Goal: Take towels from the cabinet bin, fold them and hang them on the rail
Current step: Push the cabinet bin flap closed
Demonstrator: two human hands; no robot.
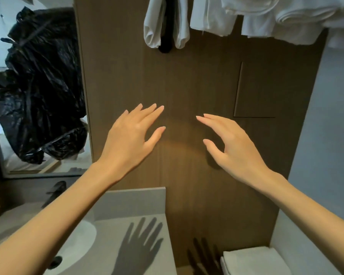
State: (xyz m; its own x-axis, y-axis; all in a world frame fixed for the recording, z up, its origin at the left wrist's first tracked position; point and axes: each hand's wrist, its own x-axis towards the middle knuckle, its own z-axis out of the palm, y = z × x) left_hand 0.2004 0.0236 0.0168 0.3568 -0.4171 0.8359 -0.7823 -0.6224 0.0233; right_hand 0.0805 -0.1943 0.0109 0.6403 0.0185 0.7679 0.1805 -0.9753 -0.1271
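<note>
1. While both hands are spread, fingers straight, holding nothing, white towels [266,16] hang bunched and creased above the right hand [232,143]; the left hand [131,135] is beside it, apart.
2. Below the right forearm lies a folded towel [252,261], white terry, squared edges.
3. Flat brown wood-grain panel [187,76] behind both hands; contact unclear.
4. White cloth [153,26] round a dark strip hangs above the left hand.
5. Crinkled glossy black bag [40,86] left of the left hand.
6. Rounded white sink [75,245] in a smooth grey counter [147,201] under the left forearm.
</note>
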